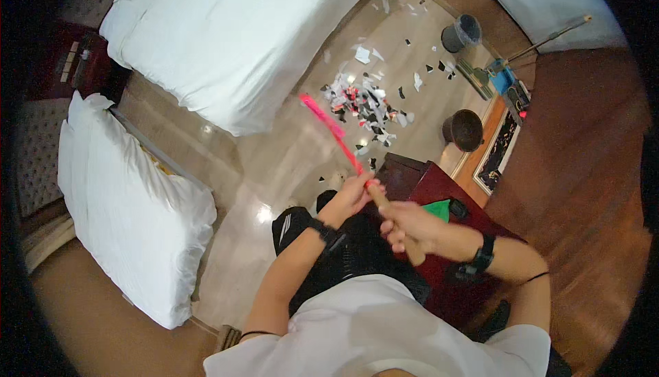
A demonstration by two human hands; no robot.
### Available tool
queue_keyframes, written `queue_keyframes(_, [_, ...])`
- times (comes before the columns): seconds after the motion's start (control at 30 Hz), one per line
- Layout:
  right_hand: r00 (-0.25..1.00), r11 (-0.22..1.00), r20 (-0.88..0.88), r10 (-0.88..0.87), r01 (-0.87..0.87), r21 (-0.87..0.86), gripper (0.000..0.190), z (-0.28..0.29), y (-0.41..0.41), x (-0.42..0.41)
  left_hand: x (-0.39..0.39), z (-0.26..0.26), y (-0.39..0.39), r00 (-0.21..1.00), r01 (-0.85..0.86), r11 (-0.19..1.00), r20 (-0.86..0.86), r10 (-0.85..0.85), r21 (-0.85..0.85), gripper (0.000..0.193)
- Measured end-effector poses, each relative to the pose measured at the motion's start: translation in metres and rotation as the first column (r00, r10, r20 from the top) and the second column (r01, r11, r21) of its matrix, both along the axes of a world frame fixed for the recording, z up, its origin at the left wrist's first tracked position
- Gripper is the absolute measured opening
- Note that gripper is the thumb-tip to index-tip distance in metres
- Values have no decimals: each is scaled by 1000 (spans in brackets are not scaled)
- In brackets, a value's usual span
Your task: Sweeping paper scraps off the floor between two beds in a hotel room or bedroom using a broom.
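My right hand (412, 225) is closed around the light-brown handle (380, 195) of a long pink-headed duster or brush (323, 115). Further up, at the junction of handle and red shaft, my left hand (354, 195) grips the same tool. It slants away from me, its fluffy or bristled pink end up and to the left. Beyond that end lies a heap of torn scraps (363, 101), white, black and red, on the shiny floor (267, 171). Whether the pink end touches the floor, I cannot tell.
White-covered beds (221, 32) stand ahead and on the left (128, 212). At right are a lined bin (455, 37), a dark bin (461, 131), a mop (476, 75) and a dark-red desk (437, 184) with a green cloth (437, 210). Loose scraps (417, 82) lie about.
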State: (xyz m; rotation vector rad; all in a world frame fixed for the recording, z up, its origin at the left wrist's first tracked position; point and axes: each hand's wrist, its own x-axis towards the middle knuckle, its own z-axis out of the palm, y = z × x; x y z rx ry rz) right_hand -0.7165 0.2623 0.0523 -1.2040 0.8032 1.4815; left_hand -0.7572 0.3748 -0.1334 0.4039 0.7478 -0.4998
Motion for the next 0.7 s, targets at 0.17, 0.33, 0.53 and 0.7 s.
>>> queue_keyframes(0.17, [944, 984, -322, -76, 123, 127, 13, -21, -26, -26, -50, 5, 15, 980, 100, 995, -176, -98, 4, 20])
queue_keyframes(0.33, [871, 948, -472, -136, 253, 192, 12, -98, -23, -54, -87, -55, 29, 878, 335, 939, -388, -280, 78, 17])
queue_keyframes(0.53, [876, 958, -432, -215, 274, 80, 14, -123, -38, -38, -87, -107, -11, 929, 175, 983, -339, -148, 48, 9])
queue_keyframes(0.7, [946, 974, -242, -216, 225, 9, 32, -92, -58, 1, -43, -102, -42, 924, 99, 995, -370, -92, -2, 13])
